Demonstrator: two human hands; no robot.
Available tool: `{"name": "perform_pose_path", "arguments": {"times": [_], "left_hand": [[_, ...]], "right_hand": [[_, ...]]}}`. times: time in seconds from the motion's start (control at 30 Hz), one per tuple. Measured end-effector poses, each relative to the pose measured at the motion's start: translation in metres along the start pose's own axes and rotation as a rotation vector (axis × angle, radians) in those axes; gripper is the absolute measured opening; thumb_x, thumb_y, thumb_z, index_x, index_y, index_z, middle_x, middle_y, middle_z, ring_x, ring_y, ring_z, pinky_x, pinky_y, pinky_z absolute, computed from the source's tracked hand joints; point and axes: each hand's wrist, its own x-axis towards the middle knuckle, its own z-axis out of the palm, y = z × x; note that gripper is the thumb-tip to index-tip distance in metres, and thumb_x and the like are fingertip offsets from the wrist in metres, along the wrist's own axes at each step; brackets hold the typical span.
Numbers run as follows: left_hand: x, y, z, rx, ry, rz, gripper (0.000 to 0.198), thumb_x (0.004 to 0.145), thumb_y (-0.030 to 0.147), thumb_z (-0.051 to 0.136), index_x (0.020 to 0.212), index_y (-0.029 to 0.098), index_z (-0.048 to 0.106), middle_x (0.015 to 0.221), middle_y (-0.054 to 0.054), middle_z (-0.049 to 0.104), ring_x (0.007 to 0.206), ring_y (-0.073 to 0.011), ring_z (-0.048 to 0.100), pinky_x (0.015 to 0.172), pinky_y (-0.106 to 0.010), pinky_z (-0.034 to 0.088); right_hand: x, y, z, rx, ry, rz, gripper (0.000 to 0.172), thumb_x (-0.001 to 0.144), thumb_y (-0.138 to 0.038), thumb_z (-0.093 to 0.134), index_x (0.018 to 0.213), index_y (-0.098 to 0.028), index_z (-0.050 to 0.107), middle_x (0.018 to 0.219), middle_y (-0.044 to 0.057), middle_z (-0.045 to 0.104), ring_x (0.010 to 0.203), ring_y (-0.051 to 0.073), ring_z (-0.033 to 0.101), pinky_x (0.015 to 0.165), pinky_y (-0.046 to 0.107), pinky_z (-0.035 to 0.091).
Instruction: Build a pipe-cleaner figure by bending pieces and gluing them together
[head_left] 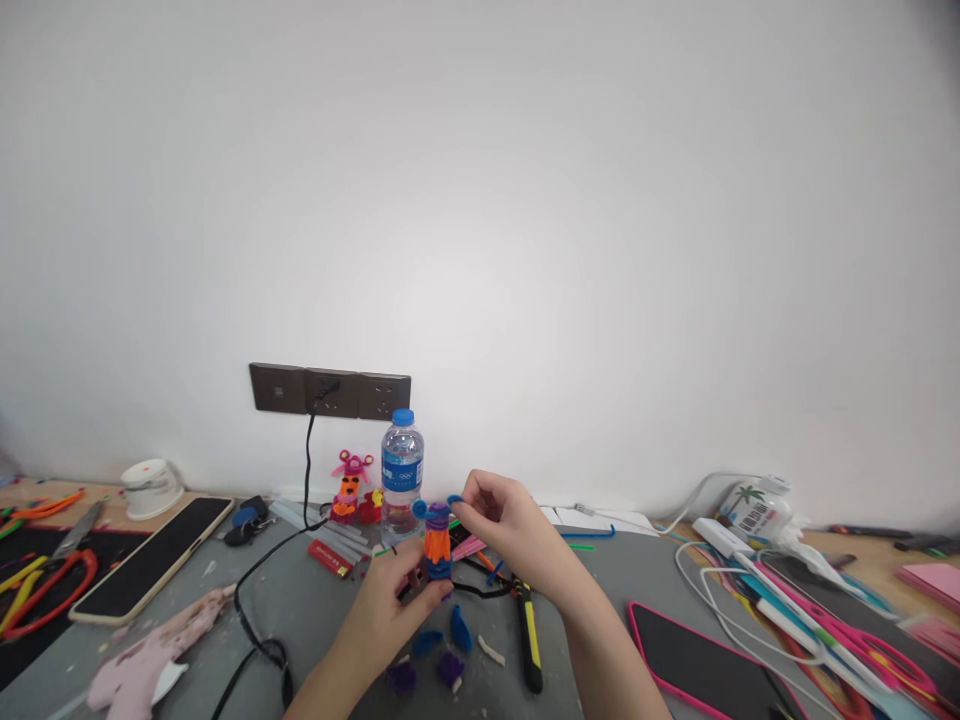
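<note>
My left hand (388,598) is closed around the lower part of a small fuzzy pipe-cleaner figure (437,546), held upright. It has an orange body, a blue base, a purple head and round blue ears. With thumb and forefinger, my right hand (501,512) pinches the blue ear (454,499) on the figure's right side. Below the hands lie blue fuzzy pieces (460,628) and purple fuzzy tufts (451,670). Behind stands a similar pink and orange figure (347,490), beside a water bottle (402,470).
A glue gun (154,650) lies at the left with its black cable crossing the mat. Yellow-black pliers (528,640) are near my right forearm. Phones flank the work area: a black one (157,558) and a pink-cased one (705,660). Scissors (870,640) and white cables are at the right.
</note>
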Motion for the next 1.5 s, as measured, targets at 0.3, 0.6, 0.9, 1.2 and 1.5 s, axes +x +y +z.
{"name": "perform_pose_path", "arguments": {"times": [0.3, 0.6, 0.9, 1.2, 1.5], "left_hand": [[0.001, -0.002, 0.000, 0.019, -0.014, -0.002, 0.026, 0.090, 0.040, 0.058, 0.096, 0.016, 0.067, 0.074, -0.002, 0.061, 0.064, -0.0170, 0.054, 0.057, -0.024, 0.038], [0.000, -0.003, 0.000, 0.057, -0.036, -0.020, 0.030, 0.090, 0.041, 0.057, 0.104, 0.015, 0.067, 0.073, -0.001, 0.059, 0.065, -0.0179, 0.054, 0.059, -0.025, 0.037], [0.000, -0.002, 0.000, 0.035, 0.030, 0.027, 0.022, 0.086, 0.035, 0.064, 0.098, 0.018, 0.070, 0.075, -0.001, 0.066, 0.063, -0.0166, 0.058, 0.057, -0.023, 0.043], [0.001, -0.006, -0.002, 0.096, 0.087, -0.027, 0.021, 0.088, 0.033, 0.060, 0.101, 0.021, 0.070, 0.086, -0.003, 0.073, 0.072, -0.0200, 0.065, 0.064, -0.026, 0.050], [0.001, -0.003, -0.002, 0.107, 0.039, -0.016, 0.020, 0.088, 0.035, 0.060, 0.095, 0.020, 0.069, 0.078, -0.002, 0.068, 0.067, -0.0186, 0.061, 0.061, -0.024, 0.046]], "right_hand": [[0.000, -0.001, -0.002, -0.018, -0.013, -0.007, 0.021, 0.083, -0.022, 0.053, 0.065, -0.021, 0.042, 0.060, -0.007, 0.037, 0.056, 0.011, 0.033, 0.052, 0.024, 0.026], [-0.001, -0.004, -0.003, -0.058, -0.022, -0.022, 0.022, 0.085, -0.022, 0.053, 0.066, -0.021, 0.042, 0.058, -0.007, 0.037, 0.056, 0.011, 0.033, 0.052, 0.024, 0.026], [-0.002, -0.002, -0.005, -0.070, -0.050, -0.024, 0.022, 0.087, -0.023, 0.054, 0.068, -0.021, 0.044, 0.061, -0.006, 0.039, 0.058, 0.011, 0.035, 0.054, 0.025, 0.027], [-0.005, 0.000, -0.014, 0.046, -0.078, 0.000, 0.009, 0.088, -0.030, 0.060, 0.089, -0.021, 0.056, 0.071, -0.004, 0.049, 0.066, 0.014, 0.044, 0.059, 0.026, 0.034], [-0.004, 0.000, -0.015, -0.054, -0.067, -0.047, 0.003, 0.085, -0.022, 0.062, 0.087, -0.021, 0.064, 0.065, -0.005, 0.048, 0.062, 0.013, 0.042, 0.056, 0.026, 0.030]]}}
